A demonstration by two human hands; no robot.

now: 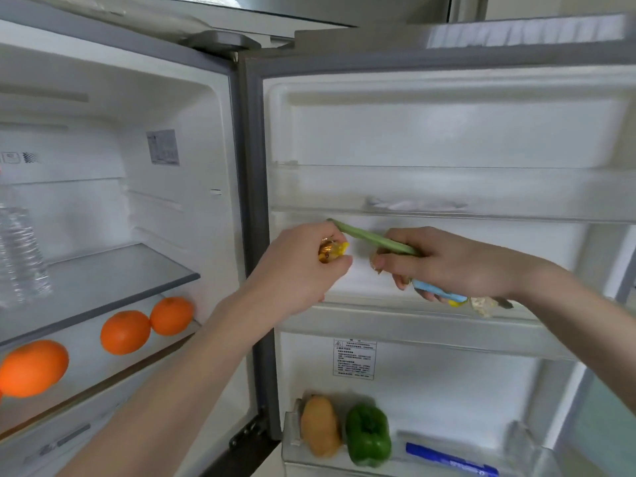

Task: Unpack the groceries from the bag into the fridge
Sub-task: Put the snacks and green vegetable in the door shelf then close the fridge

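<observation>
The fridge stands open, its door swung to the right. My left hand (303,266) grips a small gold and yellow wrapped snack (332,251) in front of the middle door shelf (406,316). My right hand (444,261) holds a long green packet (371,237) that points up-left, together with a blue and yellow packet (440,294) under the fingers. Both hands are just above the middle door shelf. A pale wrapped item (483,306) lies on that shelf beside my right wrist. The bag is out of sight.
The bottom door shelf holds a potato (320,430), a green pepper (368,435) and a blue packet (451,459). Three oranges (125,332) lie on a lower inner shelf under a glass shelf (113,273). A water bottle (20,256) stands at the far left.
</observation>
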